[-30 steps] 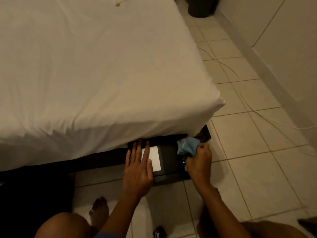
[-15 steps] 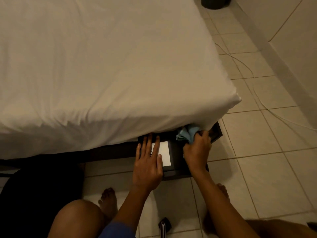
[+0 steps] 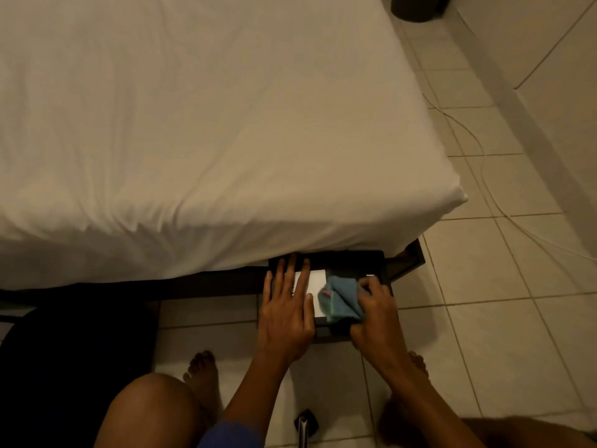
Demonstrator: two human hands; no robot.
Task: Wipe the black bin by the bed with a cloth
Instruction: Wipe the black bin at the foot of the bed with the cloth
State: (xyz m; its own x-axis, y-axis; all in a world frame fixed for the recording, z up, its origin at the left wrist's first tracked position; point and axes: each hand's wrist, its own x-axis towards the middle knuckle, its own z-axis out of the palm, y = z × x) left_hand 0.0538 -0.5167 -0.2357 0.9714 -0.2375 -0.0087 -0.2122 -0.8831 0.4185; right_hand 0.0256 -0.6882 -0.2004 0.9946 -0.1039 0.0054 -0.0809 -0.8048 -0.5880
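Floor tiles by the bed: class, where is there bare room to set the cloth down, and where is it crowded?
Free: the floor tiles right of the black bin, short of the white cable. Crowded: the bin's top, under the left hand, right hand and blue cloth; the bed overhangs it.

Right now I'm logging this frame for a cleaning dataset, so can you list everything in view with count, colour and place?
bed: one, white sheet, fills upper left
black bin: one, black with a white label, on the floor at the bed's corner, partly under the overhang
cloth: one, blue, bunched on the bin's top
second dark bin: one, dark, top edge, beyond the bed
cable: one, white, trailing across the floor tiles on the right
small dark object: one, bottom centre, cannot tell what
left hand: flat on the bin, fingers spread
right hand: gripping the cloth
bare feet: two, on the tiles
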